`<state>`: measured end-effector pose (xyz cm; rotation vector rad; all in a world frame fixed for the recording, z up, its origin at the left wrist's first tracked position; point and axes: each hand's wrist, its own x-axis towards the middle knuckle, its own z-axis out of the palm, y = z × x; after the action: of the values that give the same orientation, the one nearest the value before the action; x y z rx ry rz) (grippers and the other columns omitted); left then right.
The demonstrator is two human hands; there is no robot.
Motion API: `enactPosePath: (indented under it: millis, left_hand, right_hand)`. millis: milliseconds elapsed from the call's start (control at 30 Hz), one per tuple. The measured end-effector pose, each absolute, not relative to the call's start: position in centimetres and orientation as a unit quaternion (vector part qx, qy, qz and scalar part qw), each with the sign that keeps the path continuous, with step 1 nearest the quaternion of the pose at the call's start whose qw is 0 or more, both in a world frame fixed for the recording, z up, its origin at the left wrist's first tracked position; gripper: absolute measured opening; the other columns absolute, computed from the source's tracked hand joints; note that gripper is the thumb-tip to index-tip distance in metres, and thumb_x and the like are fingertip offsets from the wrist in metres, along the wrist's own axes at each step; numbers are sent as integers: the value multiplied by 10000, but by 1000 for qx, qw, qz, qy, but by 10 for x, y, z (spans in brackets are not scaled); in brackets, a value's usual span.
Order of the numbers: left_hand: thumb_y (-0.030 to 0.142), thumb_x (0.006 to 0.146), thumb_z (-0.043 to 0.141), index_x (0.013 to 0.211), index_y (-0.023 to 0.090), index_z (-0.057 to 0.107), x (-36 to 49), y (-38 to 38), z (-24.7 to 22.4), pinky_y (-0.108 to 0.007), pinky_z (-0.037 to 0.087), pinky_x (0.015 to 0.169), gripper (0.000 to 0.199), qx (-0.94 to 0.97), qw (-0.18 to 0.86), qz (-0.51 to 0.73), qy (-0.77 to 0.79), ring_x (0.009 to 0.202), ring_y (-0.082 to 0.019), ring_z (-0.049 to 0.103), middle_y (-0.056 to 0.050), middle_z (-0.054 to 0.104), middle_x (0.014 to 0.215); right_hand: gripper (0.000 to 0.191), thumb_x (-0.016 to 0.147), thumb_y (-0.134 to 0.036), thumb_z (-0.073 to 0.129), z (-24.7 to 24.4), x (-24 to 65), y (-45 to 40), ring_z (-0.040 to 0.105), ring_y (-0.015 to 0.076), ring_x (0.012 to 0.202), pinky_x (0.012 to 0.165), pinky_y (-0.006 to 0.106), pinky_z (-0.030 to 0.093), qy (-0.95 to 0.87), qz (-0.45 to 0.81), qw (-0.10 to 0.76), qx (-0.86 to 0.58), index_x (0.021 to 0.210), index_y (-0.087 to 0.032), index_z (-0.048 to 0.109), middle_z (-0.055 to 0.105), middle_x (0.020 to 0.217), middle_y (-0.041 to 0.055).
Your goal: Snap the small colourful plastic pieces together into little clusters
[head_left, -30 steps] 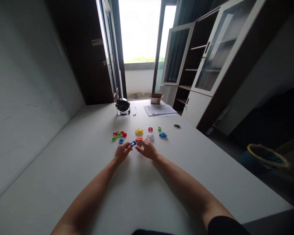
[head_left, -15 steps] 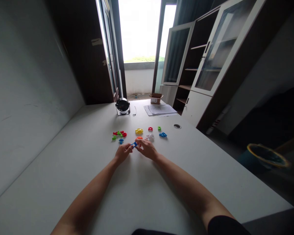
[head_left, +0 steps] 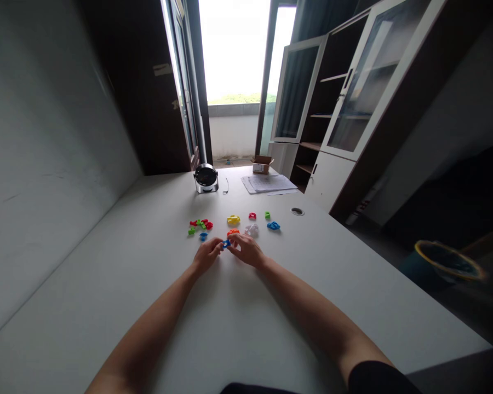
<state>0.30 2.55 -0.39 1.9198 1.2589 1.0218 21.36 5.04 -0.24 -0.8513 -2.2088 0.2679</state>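
Between my two hands is a small blue plastic piece [head_left: 226, 243], partly covered by fingers. My left hand [head_left: 207, 254] pinches its left end, and my right hand [head_left: 247, 249] grips the right end. Just beyond my right fingertips lie orange pieces [head_left: 233, 232], with a white pile [head_left: 252, 230] beside them. Farther back sit yellow pieces [head_left: 233, 219], a red piece [head_left: 252, 215] and a green piece [head_left: 267, 215]. Blue pieces [head_left: 273, 225] rest to the right. Left of my hands are mixed red and green pieces [head_left: 201, 224] and another blue piece [head_left: 204, 236].
On the white table [head_left: 148, 230] stand a round black device on a bracket [head_left: 206, 178] and an open cardboard box [head_left: 262, 165] behind papers [head_left: 271, 184]. A cable hole [head_left: 297, 212] is at the right edge. A wall [head_left: 45, 164] borders the left side.
The blue piece has turned slightly between my fingers, and its face looks different. Both hands stay in nearly the same place.
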Motion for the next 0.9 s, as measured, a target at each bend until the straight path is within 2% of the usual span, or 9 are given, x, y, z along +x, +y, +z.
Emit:
enactPosePath:
  millis: [367, 633, 900]
  left_hand:
    - [403, 896, 574, 1069, 217, 651, 2, 27, -9, -247, 496, 644, 265, 729, 295, 405, 467, 704, -142, 637, -31, 702, 886]
    - [387, 906, 541, 1019, 207, 663, 3, 27, -8, -247, 486, 652, 245, 727, 284, 398, 482, 694, -141, 625, -21, 689, 824]
    - [391, 896, 546, 973, 198, 662, 3, 27, -8, -244, 476, 649, 238, 723, 279, 390, 497, 679, -140, 611, -20, 683, 803]
  right_hand:
    - [180, 915, -387, 620, -5, 212, 54, 605, 135, 696, 746, 268, 432, -861, 105, 356, -349, 949, -212, 607, 671, 802, 8]
    - [159, 936, -342, 588, -5, 213, 53, 620, 127, 682, 742, 265, 451, -860, 111, 353, -351, 1042, -225, 612, 694, 846, 7]
    - [172, 919, -336, 617, -7, 213, 55, 633, 132, 686, 749, 268, 467, -861, 106, 348, -355, 1048, -222, 626, 703, 862, 19]
